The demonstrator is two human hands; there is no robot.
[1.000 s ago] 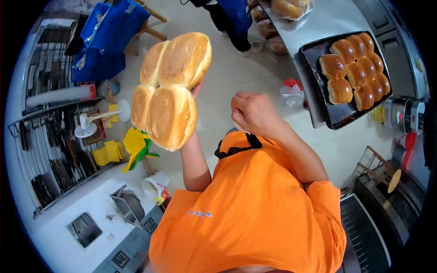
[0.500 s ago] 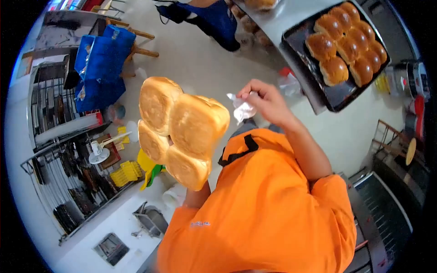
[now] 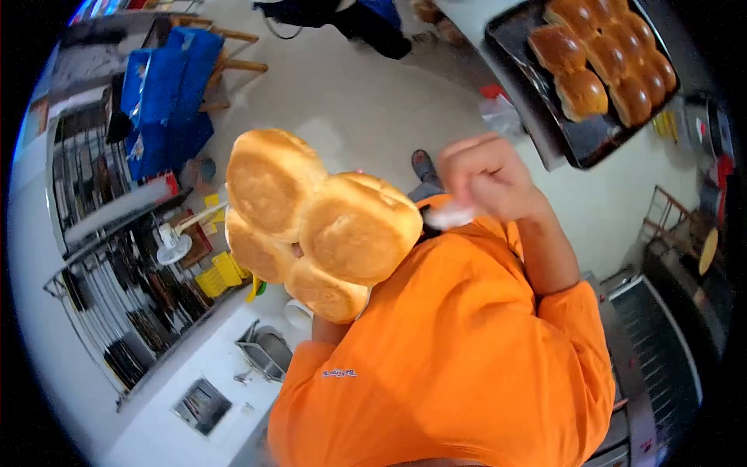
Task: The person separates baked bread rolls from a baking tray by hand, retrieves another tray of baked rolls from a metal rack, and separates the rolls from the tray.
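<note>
A joined cluster of golden bread buns (image 3: pixel 362 229) is held up in front of my chest, with its pale-browned undersides facing me. Supporting it from behind is my left hand, which the buns hide except for a small patch of skin at the gap between them; the forearm shows below. My right hand (image 3: pixel 492 177) is closed in a loose fist to the right of the buns. From its lower side sticks out a crumpled, thin white piece (image 3: pixel 450 216), blurred, perhaps paper or plastic.
A dark baking tray (image 3: pixel 545 101) with several glossy brown buns (image 3: pixel 622 54) stands on a metal table at the upper right. Blue crates (image 3: pixel 167 93) are at the upper left, above racks of dark trays (image 3: pixel 148 311). A person's dark-clothed leg (image 3: pixel 373 35) shows at the top.
The bun cluster has come nearer and tilted. My right hand has moved right and turned knuckles-up, still with the white piece. The person at the top has shifted.
</note>
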